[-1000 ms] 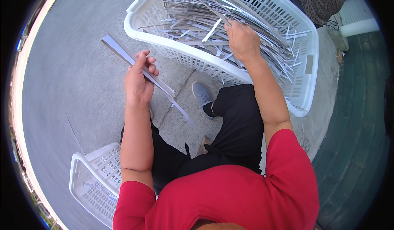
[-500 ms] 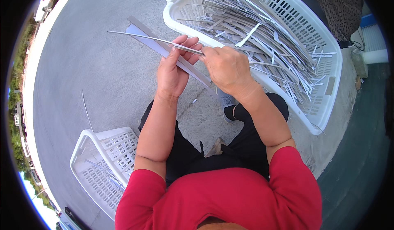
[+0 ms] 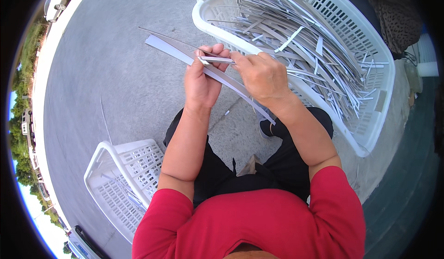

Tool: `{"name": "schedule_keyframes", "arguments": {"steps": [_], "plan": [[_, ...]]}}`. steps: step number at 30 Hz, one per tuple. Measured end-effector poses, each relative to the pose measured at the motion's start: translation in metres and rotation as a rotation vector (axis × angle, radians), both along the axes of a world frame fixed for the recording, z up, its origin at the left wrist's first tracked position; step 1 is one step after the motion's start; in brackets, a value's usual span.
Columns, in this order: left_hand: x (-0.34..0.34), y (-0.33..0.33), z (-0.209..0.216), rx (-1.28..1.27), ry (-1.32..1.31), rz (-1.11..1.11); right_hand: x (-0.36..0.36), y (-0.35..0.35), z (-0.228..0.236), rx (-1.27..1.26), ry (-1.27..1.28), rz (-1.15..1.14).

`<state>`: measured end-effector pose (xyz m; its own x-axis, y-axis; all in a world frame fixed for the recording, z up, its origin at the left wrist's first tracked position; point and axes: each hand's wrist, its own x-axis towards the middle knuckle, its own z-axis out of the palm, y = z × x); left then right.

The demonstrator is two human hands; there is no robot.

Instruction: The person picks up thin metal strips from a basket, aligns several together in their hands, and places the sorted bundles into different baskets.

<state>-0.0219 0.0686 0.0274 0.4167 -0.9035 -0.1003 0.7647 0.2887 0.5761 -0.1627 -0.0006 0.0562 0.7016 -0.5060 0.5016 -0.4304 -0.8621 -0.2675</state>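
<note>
My left hand (image 3: pixel 205 85) is turned palm up, its thumb closed over long grey-and-white strips (image 3: pixel 173 51). These thin, flexible strips fan out past the fingers to the far left, and their other end (image 3: pixel 261 111) hangs down toward my right knee. My right hand (image 3: pixel 263 76) pinches a slim, straight-edged grey-and-white piece (image 3: pixel 217 60), whose left tip meets my left thumb. Whether that piece is a blade or another strip I cannot tell. Right of my hands, a large white plastic basket (image 3: pixel 200 16) holds a heap of similar strips (image 3: pixel 296 41).
A smaller white basket (image 3: pixel 138 150) with a few strips stands low on the left. One thin strip (image 3: pixel 105 120) sticks up beside it. My legs and shoe are below my hands on grey concrete (image 3: pixel 115 74). A dark patterned cloth (image 3: pixel 397 18) is at the upper right.
The long thin strip that stretched left from my right hand now shows as a short piece between both hands. The strips in my left hand have shifted, their lower end reaching further down right.
</note>
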Motion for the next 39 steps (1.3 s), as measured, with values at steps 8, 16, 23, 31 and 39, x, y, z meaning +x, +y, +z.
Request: {"name": "schedule_keyframes", "arguments": {"steps": [8, 16, 23, 31, 39], "plan": [[0.017, 0.000, -0.001, 0.076, 0.198, 0.297, -0.001, 0.000, -0.005, -0.142, -0.303, -0.013], [0.065, 0.019, 0.003, 0.031, 0.206, 0.566, -0.005, 0.010, -0.001, -0.121, -0.220, 0.021], [0.114, 0.068, 0.021, 0.259, 0.047, 0.991, -0.006, 0.008, -0.007, -0.138, -0.248, 0.015], [0.154, 0.143, 0.029, 0.280, 0.037, 1.369, -0.002, 0.015, -0.011, -0.127, -0.236, 0.041], [0.155, 0.213, 0.024, 0.292, 0.044, 1.583, 0.000, 0.030, 0.013, -0.211, -0.227, 0.125]]}}
